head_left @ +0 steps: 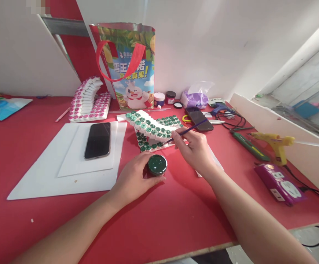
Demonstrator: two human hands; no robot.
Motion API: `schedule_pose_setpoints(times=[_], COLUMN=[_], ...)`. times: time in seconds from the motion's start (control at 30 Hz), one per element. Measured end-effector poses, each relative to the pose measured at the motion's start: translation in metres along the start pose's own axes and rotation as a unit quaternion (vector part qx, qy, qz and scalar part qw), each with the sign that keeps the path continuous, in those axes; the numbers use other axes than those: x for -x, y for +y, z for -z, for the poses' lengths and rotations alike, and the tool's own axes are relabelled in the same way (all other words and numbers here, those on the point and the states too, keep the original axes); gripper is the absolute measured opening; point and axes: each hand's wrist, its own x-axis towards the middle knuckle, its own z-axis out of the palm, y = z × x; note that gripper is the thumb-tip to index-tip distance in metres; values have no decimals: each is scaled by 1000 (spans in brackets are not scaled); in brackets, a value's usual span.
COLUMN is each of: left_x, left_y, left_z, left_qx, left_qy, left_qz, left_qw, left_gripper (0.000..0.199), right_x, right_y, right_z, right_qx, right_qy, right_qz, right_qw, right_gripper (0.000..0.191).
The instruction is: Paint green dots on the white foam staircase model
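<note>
On the red surface (187, 227), the green-dotted white structure (151, 124) sits beyond the left hand (130, 179) and to the left of the right hand (198, 148), whose fingertips are the nearer to it. Its raised, curved strip runs lengthwise from the far left toward the near right, its right end close to those fingertips; a lower row of dark green caps follows the edge facing the person. The right hand pinches a slim dark brush (189, 129) between thumb and fingers. The brush lies at a slant, its handle rising to the far right and its tip pointing down and left to the right-hand part of that lower row; whether the tip touches a cap cannot be told. The left hand is curled about an open jar (157, 165) of dark green paint, thumb on the near side and fingers on the far side. The jar stands just in front of the structure, its mouth facing up, to the near left of the brush tip. Farther left are a phone (97, 141) lying on white boards (46, 165) and, behind them, a pink-dotted structure (78, 104).
</note>
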Motion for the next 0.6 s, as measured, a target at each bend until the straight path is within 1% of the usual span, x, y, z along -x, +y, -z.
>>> schedule_pose_setpoints(times=[0.23, 0.37, 0.43, 0.6], left_x=[-1, -1, -1, -1], left_y=[0, 0, 0, -1], left_z=[0, 0, 0, -1], left_qx=[-4, -2, 0, -2], left_qy=[-3, -4, -5, -3], left_qz=[-1, 2, 2, 0], left_qw=[1000, 1000, 1000, 1000], left_gripper=[48, 49, 49, 49], right_x=[1, 2, 2, 2], right_y=[-3, -7, -9, -8], right_z=[0, -1, -2, -2], right_qx=[-21, 1, 8, 15], right_qy=[-1, -26, -27, -31], right_qz=[-15, -14, -10, -1], right_qw=[1000, 1000, 1000, 999], right_gripper=[23, 30, 34, 32])
